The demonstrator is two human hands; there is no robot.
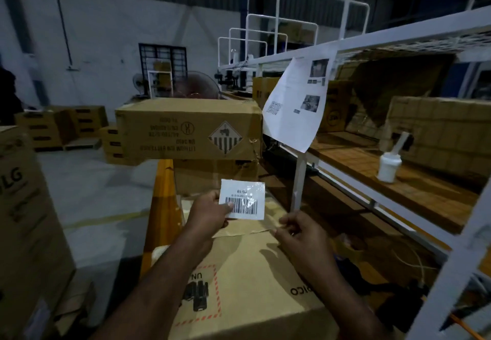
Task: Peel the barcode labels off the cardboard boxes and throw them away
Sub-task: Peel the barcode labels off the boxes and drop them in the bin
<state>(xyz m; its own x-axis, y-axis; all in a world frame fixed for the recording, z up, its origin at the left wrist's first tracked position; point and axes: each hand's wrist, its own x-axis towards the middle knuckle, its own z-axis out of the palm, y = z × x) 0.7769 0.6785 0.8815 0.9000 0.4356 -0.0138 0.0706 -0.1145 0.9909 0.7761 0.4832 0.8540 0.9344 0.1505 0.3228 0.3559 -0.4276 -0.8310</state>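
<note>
A white barcode label (245, 196) under shiny clear film is lifted off the box, held up by its left edge in my left hand (210, 213). Below it lies the cardboard box (255, 268) with a red dashed battery mark and a strip of tape across its top. My right hand (297, 233) rests on the box's right edge, fingers curled and pinching near the tape; whether it grips the tape I cannot tell. Another box (186, 127) with a striped hazard diamond stands upside down just behind.
A white metal rack (377, 201) with wooden shelves runs along the right, carrying a white bottle (389, 165), more cartons and a hanging printed sheet (297, 100). A tall LG carton (24, 206) stands at left. Stacks of boxes (61, 127) sit on the grey floor behind.
</note>
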